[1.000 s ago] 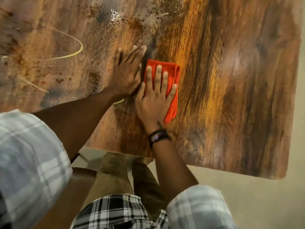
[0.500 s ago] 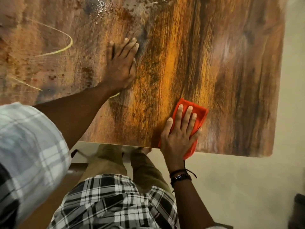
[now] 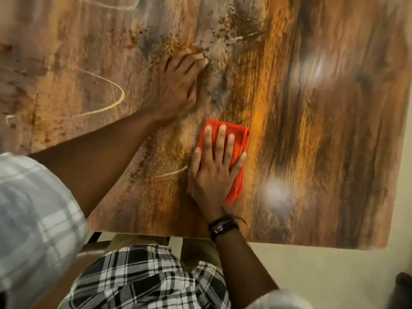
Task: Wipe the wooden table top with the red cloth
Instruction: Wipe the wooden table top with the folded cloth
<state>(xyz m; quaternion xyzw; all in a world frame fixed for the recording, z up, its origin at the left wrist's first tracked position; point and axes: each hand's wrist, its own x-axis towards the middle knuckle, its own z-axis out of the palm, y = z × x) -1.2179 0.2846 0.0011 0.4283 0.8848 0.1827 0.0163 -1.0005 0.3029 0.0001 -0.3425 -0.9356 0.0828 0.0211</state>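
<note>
Spanning the view, the wooden counter (image 3: 312, 130) bears the left hand (image 3: 178, 85), flat and empty, and the right hand (image 3: 214, 175) pressing straight fingers onto the folded red cloth (image 3: 238, 139) near the front edge, which, merely pinned, might slide free or miss what look like blurred specks (image 3: 223, 25) beyond.

Your right hand (image 3: 215, 175) lies flat on the cloth (image 3: 239, 141) on the table top (image 3: 323, 130); your left hand (image 3: 178, 85) rests just beyond, leftward.
</note>
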